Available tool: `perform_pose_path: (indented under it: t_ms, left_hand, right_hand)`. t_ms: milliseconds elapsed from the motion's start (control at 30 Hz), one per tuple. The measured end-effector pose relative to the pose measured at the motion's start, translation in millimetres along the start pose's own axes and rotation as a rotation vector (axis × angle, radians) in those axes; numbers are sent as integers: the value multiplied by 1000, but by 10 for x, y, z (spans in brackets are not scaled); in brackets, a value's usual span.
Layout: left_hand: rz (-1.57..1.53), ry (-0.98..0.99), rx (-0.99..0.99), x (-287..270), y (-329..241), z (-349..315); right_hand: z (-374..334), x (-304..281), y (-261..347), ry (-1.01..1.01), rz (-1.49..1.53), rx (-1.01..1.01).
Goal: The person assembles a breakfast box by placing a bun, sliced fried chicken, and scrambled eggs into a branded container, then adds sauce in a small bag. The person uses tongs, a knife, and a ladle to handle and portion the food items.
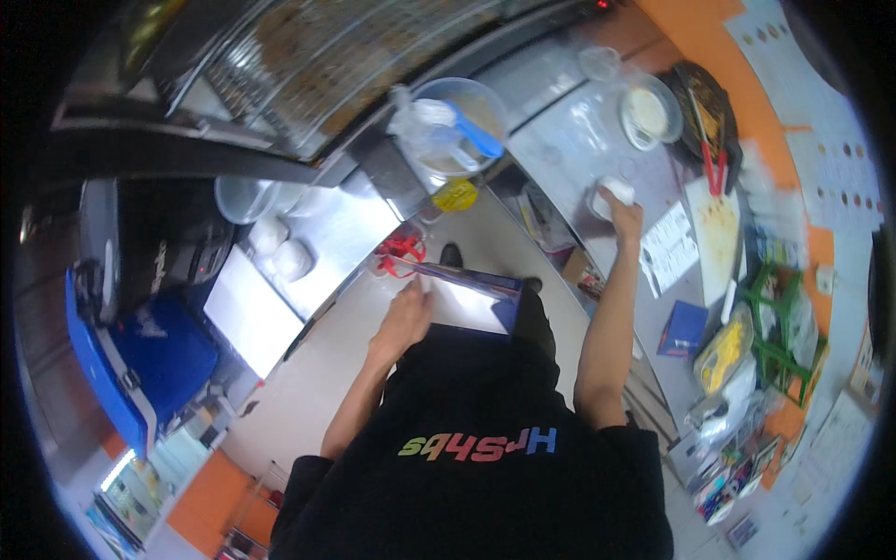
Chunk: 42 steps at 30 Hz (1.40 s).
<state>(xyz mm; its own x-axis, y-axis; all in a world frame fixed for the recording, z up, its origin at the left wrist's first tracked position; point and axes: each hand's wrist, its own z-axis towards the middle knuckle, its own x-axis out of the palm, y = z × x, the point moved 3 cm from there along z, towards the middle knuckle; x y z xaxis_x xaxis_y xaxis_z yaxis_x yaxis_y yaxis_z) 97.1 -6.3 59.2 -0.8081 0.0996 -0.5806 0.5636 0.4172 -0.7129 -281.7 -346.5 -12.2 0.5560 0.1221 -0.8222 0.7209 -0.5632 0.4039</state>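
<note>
My left hand (406,315) is closed on the edge of an open box (467,304), dark blue outside and white inside, held in front of my body. Over the right counter (583,140), my right hand (623,209) has its fingers around a small white round tub (602,202); whether the tub rests on the counter, I cannot tell. A printed paper sheet (670,248) lies beside my right wrist. Just beyond my left hand is something red and strap-like (401,250), partly hidden. Two similar white tubs (292,260) stand on the left metal table (350,219).
A large bowl (490,107) with a plastic bag and blue-handled utensil (478,137) stands ahead. On the right are a clear bowl (665,105), red-handled tongs (716,173), a cutting board (711,238), a blue box (683,329) and a green rack (784,327). A blue bag (154,350) is far left.
</note>
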Motion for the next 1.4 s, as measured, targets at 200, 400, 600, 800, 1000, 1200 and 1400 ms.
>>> perform_pose_path:
  t_ms: [200,400,600,800,1000,1200,1400]
  left_hand:
    - [-79,309,-79,143,-192,335]
    - [97,188,228,282,-420,602]
    - [269,208,317,563,-868,794]
    - [40,107,428,511,-1361,1026]
    - [-170,114,535,638,-1676,1225]
    - [-414,145,522,1040,-1589,2312]
    - [13,156,512,1148,-2074,2755]
  right_hand:
    - [-327,-33,-137,-32,290,-269]
    - [-1474,-501,-385,245,1358,-248]
    - [-2629,-719,-120,273,788,-987]
    - [-2741,-544,266,-209,218,-818]
    - [-2120,-201,167,246,403,-392]
    - [-917,164,125,312,180,-354]
    - [-64,240,273,-155,52,-514]
